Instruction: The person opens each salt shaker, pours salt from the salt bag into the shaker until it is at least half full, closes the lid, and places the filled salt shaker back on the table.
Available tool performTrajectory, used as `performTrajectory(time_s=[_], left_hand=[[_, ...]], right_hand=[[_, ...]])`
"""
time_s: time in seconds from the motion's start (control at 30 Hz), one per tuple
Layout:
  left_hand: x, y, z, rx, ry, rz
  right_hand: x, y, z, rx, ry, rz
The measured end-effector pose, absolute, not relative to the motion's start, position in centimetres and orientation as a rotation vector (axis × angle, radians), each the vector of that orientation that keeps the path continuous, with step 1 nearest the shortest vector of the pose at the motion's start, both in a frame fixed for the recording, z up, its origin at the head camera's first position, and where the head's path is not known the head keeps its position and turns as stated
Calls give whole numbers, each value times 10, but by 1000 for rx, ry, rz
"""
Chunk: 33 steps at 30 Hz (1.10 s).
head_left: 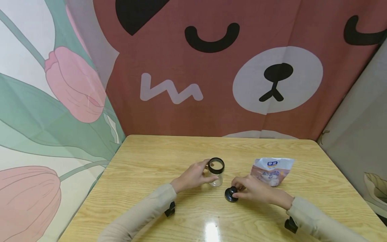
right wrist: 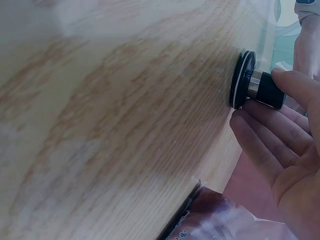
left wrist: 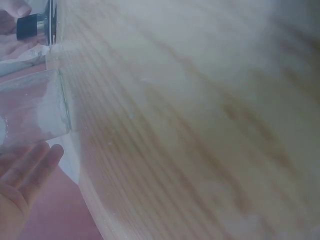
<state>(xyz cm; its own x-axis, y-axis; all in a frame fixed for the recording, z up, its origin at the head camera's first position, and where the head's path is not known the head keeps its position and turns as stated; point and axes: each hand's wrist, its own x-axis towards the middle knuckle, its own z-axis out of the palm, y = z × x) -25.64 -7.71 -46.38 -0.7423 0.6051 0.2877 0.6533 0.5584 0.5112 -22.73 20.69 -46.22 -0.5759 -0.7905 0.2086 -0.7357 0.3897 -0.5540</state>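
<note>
A clear glass jar (head_left: 215, 181) with a black rim stands upright on the wooden table. My left hand (head_left: 196, 176) holds it from the left, thumb in front and fingers behind. In the left wrist view the jar (left wrist: 37, 107) shows at the left edge with fingers (left wrist: 37, 167) along it. To the right of the jar, a round black lid (head_left: 231, 195) with a knob rests on the table. My right hand (head_left: 252, 189) pinches that knob, and the right wrist view shows the lid (right wrist: 244, 82) from the side, its knob between thumb and fingers.
Behind the right hand stands a pink and white plastic bag (head_left: 272, 171) with printed lettering. The wooden table (head_left: 151, 158) reaches back to a patterned cloth (head_left: 169, 121) with a bear face. A flowered cloth (head_left: 30, 134) hangs on the left.
</note>
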Motion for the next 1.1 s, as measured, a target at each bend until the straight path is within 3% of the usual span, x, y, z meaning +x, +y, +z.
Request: performTrajectory(time_s=[1.1], left_hand=[[-259,-77,-467,-1101,-2695,-982]], right_hand=[[-227,207,-465,-1417,2525,-913]])
